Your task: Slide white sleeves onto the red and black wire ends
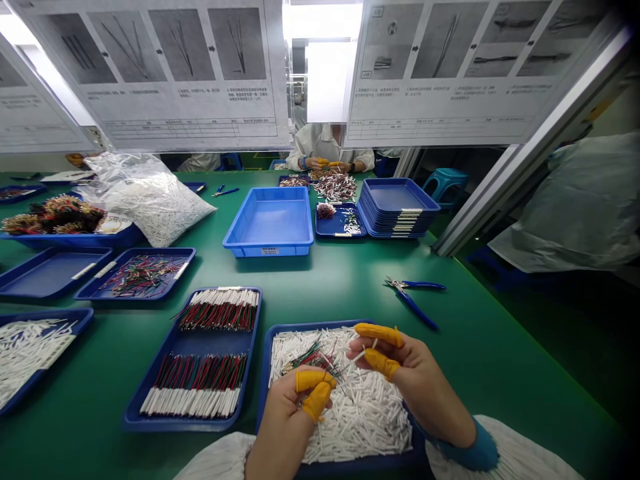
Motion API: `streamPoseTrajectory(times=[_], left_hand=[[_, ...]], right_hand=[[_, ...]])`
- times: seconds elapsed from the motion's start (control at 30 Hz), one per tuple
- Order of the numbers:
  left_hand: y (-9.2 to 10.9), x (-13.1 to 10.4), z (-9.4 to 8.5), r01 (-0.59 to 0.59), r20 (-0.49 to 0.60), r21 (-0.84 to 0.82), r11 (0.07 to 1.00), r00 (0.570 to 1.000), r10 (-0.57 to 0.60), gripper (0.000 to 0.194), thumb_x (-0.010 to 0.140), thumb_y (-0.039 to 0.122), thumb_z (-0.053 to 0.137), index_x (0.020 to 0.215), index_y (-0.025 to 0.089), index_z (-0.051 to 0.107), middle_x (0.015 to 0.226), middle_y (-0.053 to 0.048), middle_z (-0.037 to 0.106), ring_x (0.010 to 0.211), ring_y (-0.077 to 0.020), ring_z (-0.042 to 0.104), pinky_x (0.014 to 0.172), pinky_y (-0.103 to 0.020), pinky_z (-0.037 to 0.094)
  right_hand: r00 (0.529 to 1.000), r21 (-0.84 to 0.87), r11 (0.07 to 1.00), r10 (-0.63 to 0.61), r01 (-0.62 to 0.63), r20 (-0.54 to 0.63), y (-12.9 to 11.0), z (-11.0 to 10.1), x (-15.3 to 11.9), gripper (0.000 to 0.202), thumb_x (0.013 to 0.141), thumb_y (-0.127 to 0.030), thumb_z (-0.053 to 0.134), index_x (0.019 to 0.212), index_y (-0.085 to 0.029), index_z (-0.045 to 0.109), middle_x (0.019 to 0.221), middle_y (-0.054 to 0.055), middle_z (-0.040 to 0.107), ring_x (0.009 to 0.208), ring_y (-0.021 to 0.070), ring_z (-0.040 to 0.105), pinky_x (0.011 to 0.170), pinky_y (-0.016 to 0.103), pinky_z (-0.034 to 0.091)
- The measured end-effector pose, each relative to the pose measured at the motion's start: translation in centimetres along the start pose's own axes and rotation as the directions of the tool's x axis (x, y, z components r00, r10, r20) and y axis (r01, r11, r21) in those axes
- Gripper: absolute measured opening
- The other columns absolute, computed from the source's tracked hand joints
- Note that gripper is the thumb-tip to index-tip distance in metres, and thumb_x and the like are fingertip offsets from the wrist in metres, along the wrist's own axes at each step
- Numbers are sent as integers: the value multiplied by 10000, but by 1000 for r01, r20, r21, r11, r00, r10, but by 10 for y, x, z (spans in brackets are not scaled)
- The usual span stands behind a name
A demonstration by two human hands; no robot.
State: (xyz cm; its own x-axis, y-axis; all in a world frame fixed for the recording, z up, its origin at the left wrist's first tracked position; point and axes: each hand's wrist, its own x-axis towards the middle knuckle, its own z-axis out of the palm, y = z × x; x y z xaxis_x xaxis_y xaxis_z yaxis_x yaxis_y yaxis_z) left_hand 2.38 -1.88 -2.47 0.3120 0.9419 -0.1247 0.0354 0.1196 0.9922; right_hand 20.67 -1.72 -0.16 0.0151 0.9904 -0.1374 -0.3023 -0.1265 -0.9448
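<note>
My left hand, in yellow finger cots, pinches some thin wires whose ends point toward the right hand. Between the thumb and forefinger of my right hand, also in yellow cots, is a short white sleeve tube. The tube and the wire ends are close together; whether they touch I cannot tell. Both hands are over a blue tray heaped with loose white tubes. A small bunch of red, green and black wires lies on the heap, partly behind my left hand.
Left stands a blue tray with two rows of sleeved wires. Blue-handled cutters lie right. Farther back are a blue bin, stacked trays, a bag of white tubes and a person. Instruction sheets hang overhead.
</note>
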Motion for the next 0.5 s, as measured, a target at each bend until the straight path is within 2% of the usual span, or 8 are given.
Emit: streamPoseTrajectory(times=[0.17,0.3,0.4,0.5], left_hand=[[0,-2,1,-4,36,34,999,999,3,96,731,156,583,696,137,670,733,-60,626,646,-158,554,549,-215,446],[2,-4,3,-62,65,96,993,996,56,106,735,146,572,687,134,666,723,-63,626,643,-157,555,547,-210,443],[5,-5,4,-100,83,147,984,993,88,116,741,141,564,666,129,652,692,-58,620,613,-148,546,534,-205,432],[7,-5,5,-137,113,195,971,987,117,132,761,156,551,677,128,649,686,-59,618,614,-151,549,547,-213,432]], right_hand=[[997,179,983,45,-32,-65,-7,2,0,202,606,-286,782,779,-210,713,710,32,724,835,228,662,823,384,497],[994,274,958,97,-79,-53,-5,3,1,232,570,-278,803,780,-225,719,780,35,734,918,229,632,912,397,425],[988,325,940,135,-102,-79,-2,4,1,273,537,-295,819,786,-236,723,759,21,733,840,185,638,891,355,431],[982,370,922,163,-116,-96,-2,5,-1,278,492,-273,840,744,-234,730,688,1,722,737,141,635,787,278,478]])
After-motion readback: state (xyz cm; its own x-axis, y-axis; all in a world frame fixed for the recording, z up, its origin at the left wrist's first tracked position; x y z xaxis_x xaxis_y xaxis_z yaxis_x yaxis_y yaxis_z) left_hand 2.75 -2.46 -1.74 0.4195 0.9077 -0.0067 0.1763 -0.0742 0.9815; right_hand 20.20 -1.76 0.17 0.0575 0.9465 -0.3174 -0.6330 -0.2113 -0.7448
